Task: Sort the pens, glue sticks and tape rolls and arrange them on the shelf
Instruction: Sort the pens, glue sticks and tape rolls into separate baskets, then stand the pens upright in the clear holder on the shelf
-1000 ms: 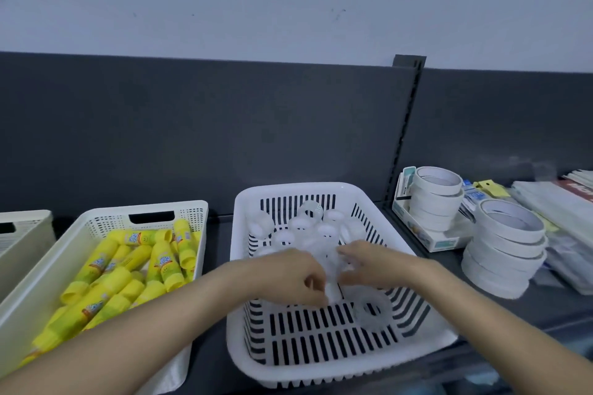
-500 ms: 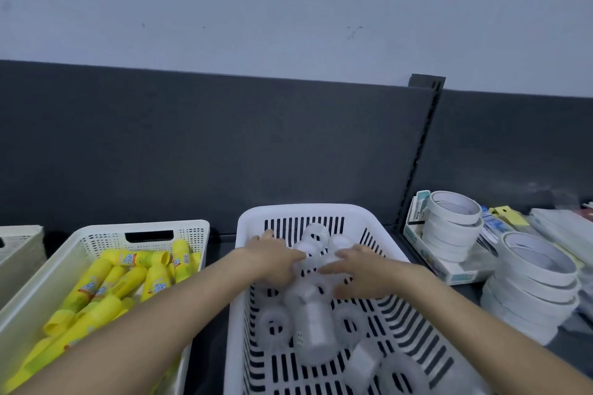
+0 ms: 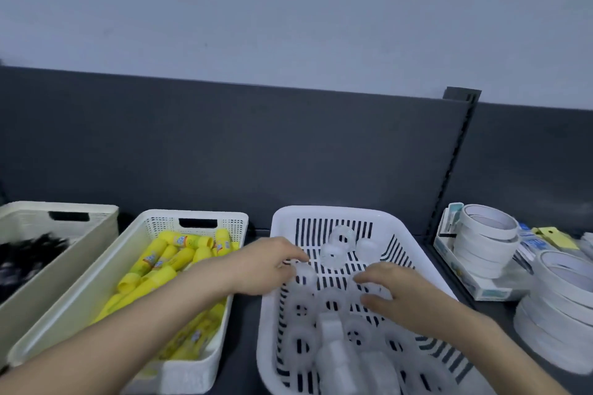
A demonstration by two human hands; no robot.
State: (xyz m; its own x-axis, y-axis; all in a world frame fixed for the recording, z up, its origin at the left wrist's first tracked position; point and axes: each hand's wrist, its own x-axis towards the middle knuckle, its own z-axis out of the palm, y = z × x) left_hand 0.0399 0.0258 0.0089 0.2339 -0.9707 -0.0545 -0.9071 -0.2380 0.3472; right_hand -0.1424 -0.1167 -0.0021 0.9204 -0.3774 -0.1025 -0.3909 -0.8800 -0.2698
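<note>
Several clear small tape rolls [image 3: 340,236] lie in a white slotted basket [image 3: 321,212] in the middle of the shelf. My left hand [image 3: 266,266] reaches over the basket's left rim, its fingers curled round one clear roll [image 3: 304,274]. My right hand [image 3: 396,293] hovers low over the rolls in the middle of the basket, with spread, bent fingers touching them. Yellow glue sticks [image 3: 167,260] fill a white woven bin [image 3: 192,213] to the left. Blurred black pens [image 3: 22,258] sit in a cream bin [image 3: 61,206] at the far left.
Stacks of wide white tape rolls stand at the right: one [image 3: 487,234] on a flat box [image 3: 481,287], another [image 3: 564,295] nearer me. Small packets [image 3: 550,236] lie behind them. A dark back panel and slotted upright [image 3: 455,154] close off the shelf.
The camera has tilted down and left, bringing the cream bin into view. Both hands drew apart: the left went to the basket's left rim, the right came nearer me.
</note>
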